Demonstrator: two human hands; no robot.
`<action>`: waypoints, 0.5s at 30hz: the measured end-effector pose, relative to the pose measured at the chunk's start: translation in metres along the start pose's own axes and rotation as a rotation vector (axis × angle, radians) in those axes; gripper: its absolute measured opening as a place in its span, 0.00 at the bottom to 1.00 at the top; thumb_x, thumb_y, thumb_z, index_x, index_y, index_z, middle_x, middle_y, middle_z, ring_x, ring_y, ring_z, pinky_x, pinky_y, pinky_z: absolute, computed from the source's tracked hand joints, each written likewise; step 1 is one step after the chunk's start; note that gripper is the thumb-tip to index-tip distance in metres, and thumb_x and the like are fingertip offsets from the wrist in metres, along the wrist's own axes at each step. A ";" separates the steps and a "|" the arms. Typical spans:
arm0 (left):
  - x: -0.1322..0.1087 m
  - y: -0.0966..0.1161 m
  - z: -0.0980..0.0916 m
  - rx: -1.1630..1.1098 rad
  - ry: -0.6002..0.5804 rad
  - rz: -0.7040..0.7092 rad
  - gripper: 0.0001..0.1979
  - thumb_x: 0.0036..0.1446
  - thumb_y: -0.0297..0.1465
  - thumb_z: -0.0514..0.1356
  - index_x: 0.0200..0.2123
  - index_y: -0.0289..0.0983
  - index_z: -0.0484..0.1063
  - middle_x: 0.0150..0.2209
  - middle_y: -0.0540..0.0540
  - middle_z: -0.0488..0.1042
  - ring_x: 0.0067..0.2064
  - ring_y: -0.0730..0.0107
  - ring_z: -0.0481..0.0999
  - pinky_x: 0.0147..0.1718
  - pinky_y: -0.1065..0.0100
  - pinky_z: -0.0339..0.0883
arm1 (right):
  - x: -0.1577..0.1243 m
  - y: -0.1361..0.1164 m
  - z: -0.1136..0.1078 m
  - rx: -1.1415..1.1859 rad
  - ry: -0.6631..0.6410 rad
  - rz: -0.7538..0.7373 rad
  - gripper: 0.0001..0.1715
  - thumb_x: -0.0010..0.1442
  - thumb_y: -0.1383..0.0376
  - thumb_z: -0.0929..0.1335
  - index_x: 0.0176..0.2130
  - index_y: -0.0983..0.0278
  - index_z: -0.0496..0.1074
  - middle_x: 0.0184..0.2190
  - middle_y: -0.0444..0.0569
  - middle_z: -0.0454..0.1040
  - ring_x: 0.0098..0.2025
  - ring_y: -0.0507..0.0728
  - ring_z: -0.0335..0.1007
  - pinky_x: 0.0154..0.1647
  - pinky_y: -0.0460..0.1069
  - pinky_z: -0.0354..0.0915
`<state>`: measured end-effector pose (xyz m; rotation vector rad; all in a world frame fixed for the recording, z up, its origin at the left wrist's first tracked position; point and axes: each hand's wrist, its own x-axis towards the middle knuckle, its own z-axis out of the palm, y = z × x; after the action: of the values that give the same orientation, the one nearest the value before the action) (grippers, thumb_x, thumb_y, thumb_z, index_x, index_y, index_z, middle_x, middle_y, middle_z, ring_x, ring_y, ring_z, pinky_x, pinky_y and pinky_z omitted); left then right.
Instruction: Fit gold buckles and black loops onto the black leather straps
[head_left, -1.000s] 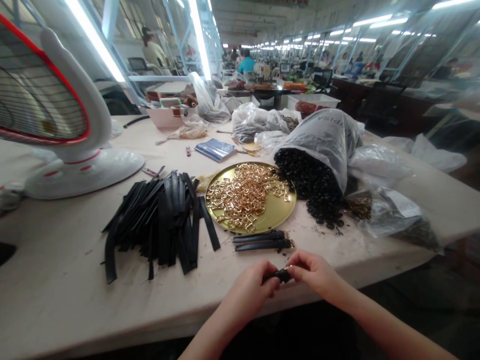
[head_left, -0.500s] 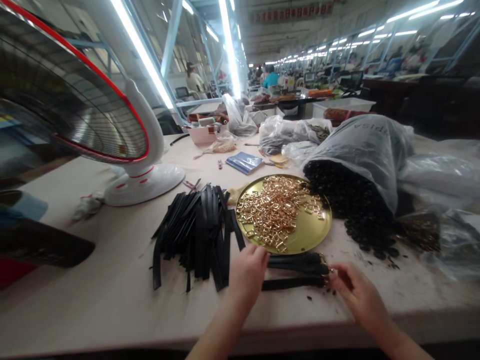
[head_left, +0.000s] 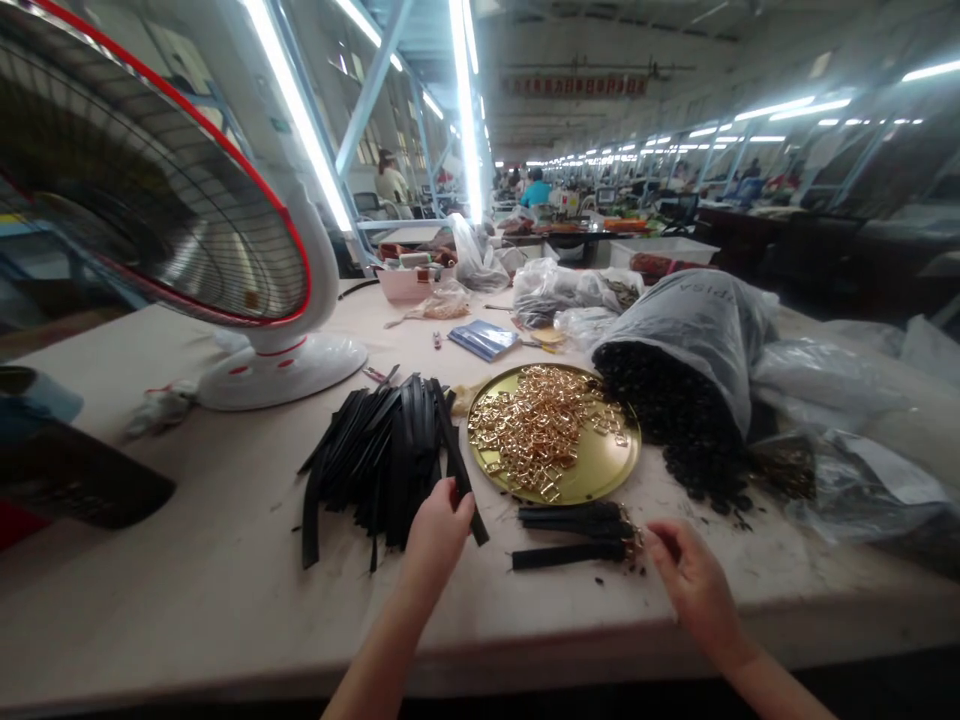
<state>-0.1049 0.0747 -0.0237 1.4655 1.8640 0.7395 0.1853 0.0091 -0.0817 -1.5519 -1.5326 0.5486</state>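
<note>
My left hand [head_left: 441, 525] is closed on a black strap [head_left: 457, 465] at the right edge of a pile of black straps [head_left: 375, 460]. My right hand [head_left: 691, 575] hovers just right of a small stack of buckled straps [head_left: 574, 520], its fingers curled and the thumb near the index finger; whatever lies between the fingertips is too small to make out. One more strap [head_left: 566, 555] lies in front of that stack, its gold buckle end toward my right hand. Behind them, a round gold tray [head_left: 611, 470] carries a heap of gold buckles [head_left: 536, 425].
A plastic bag [head_left: 690, 330] spills small black pieces [head_left: 701, 465] right of the tray. A white fan [head_left: 281, 370] with a red rim stands at the left. Blue packets [head_left: 484, 340] and more plastic bags [head_left: 570, 290] lie farther back. People sit in the background.
My left hand has moved left, from the buckled straps to the strap pile, and now grips a strap. My right hand stays beside the buckle ends. The camera view has shifted slightly.
</note>
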 end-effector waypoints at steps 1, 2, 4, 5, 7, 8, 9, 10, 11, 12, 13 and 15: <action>-0.014 0.005 0.002 -0.096 -0.022 -0.013 0.13 0.56 0.33 0.51 0.43 0.33 0.63 0.39 0.37 0.74 0.37 0.62 0.76 0.33 0.66 0.68 | -0.003 -0.010 0.000 0.022 -0.016 -0.005 0.11 0.58 0.58 0.61 0.37 0.62 0.65 0.31 0.48 0.69 0.33 0.56 0.65 0.35 0.50 0.62; -0.029 0.011 0.005 -0.206 -0.055 -0.031 0.13 0.57 0.35 0.50 0.42 0.33 0.63 0.38 0.39 0.74 0.36 0.64 0.76 0.32 0.68 0.69 | -0.007 -0.022 0.000 0.055 -0.061 -0.012 0.12 0.58 0.57 0.61 0.38 0.62 0.65 0.32 0.48 0.69 0.33 0.56 0.64 0.35 0.50 0.62; -0.061 0.024 0.016 -0.613 -0.181 -0.151 0.11 0.56 0.34 0.52 0.40 0.34 0.65 0.37 0.41 0.75 0.35 0.68 0.77 0.31 0.71 0.69 | -0.016 -0.051 0.001 0.162 -0.215 -0.018 0.15 0.59 0.56 0.59 0.40 0.62 0.65 0.32 0.48 0.69 0.33 0.55 0.65 0.34 0.49 0.62; -0.077 0.030 0.023 -0.841 -0.256 -0.234 0.11 0.54 0.34 0.55 0.38 0.33 0.66 0.36 0.42 0.75 0.34 0.69 0.77 0.31 0.72 0.69 | -0.020 -0.066 0.001 0.221 -0.294 -0.012 0.16 0.60 0.55 0.58 0.40 0.63 0.65 0.31 0.48 0.69 0.31 0.54 0.64 0.32 0.48 0.62; -0.104 0.039 0.037 -1.147 -0.334 -0.349 0.10 0.50 0.31 0.60 0.36 0.33 0.67 0.34 0.43 0.75 0.33 0.70 0.76 0.30 0.73 0.69 | -0.026 -0.089 0.000 0.304 -0.361 0.027 0.18 0.60 0.54 0.57 0.32 0.63 0.65 0.25 0.45 0.67 0.27 0.53 0.62 0.28 0.47 0.60; -0.115 0.042 0.043 -1.225 -0.352 -0.372 0.10 0.50 0.31 0.60 0.35 0.33 0.67 0.34 0.43 0.74 0.33 0.71 0.76 0.30 0.74 0.69 | -0.028 -0.097 -0.001 0.332 -0.361 0.055 0.18 0.59 0.54 0.58 0.28 0.63 0.64 0.22 0.43 0.65 0.25 0.52 0.61 0.26 0.46 0.59; -0.125 0.044 0.047 -1.265 -0.373 -0.385 0.09 0.50 0.31 0.60 0.35 0.33 0.67 0.34 0.43 0.74 0.33 0.72 0.76 0.31 0.74 0.69 | -0.029 -0.101 -0.003 0.352 -0.350 0.088 0.19 0.58 0.53 0.59 0.25 0.63 0.62 0.20 0.42 0.63 0.24 0.51 0.59 0.25 0.46 0.58; -0.134 0.045 0.050 -1.274 -0.416 -0.392 0.10 0.50 0.32 0.60 0.34 0.32 0.68 0.33 0.43 0.74 0.33 0.72 0.75 0.31 0.74 0.68 | -0.029 -0.103 -0.006 0.365 -0.334 0.123 0.19 0.57 0.53 0.60 0.24 0.63 0.61 0.18 0.41 0.61 0.22 0.50 0.58 0.24 0.45 0.57; -0.141 0.045 0.052 -1.254 -0.489 -0.390 0.11 0.52 0.34 0.59 0.34 0.32 0.68 0.32 0.43 0.74 0.32 0.72 0.75 0.30 0.74 0.68 | -0.029 -0.102 -0.010 0.376 -0.320 0.158 0.19 0.56 0.52 0.61 0.23 0.63 0.60 0.17 0.40 0.60 0.21 0.50 0.56 0.23 0.45 0.55; -0.147 0.045 0.051 -1.194 -0.581 -0.374 0.12 0.53 0.37 0.57 0.33 0.32 0.68 0.31 0.43 0.74 0.30 0.73 0.75 0.28 0.74 0.67 | -0.028 -0.100 -0.014 0.383 -0.318 0.189 0.19 0.55 0.52 0.61 0.23 0.63 0.60 0.16 0.39 0.59 0.20 0.49 0.55 0.22 0.45 0.54; -0.151 0.046 0.049 -1.094 -0.663 -0.327 0.14 0.53 0.39 0.55 0.32 0.32 0.68 0.29 0.44 0.74 0.27 0.72 0.74 0.25 0.73 0.66 | -0.027 -0.097 -0.019 0.384 -0.319 0.211 0.19 0.55 0.52 0.61 0.22 0.63 0.60 0.16 0.39 0.59 0.19 0.49 0.54 0.21 0.45 0.53; -0.155 0.048 0.041 -0.824 -0.673 -0.106 0.15 0.54 0.41 0.53 0.31 0.34 0.68 0.27 0.45 0.73 0.26 0.71 0.73 0.25 0.71 0.65 | -0.024 -0.090 -0.027 0.368 -0.340 0.225 0.20 0.55 0.52 0.61 0.22 0.63 0.60 0.16 0.38 0.58 0.19 0.49 0.53 0.20 0.45 0.52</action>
<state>-0.0177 -0.0645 0.0090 0.8954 0.9329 0.7156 0.1514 -0.0327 -0.0007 -1.3953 -1.4037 1.2040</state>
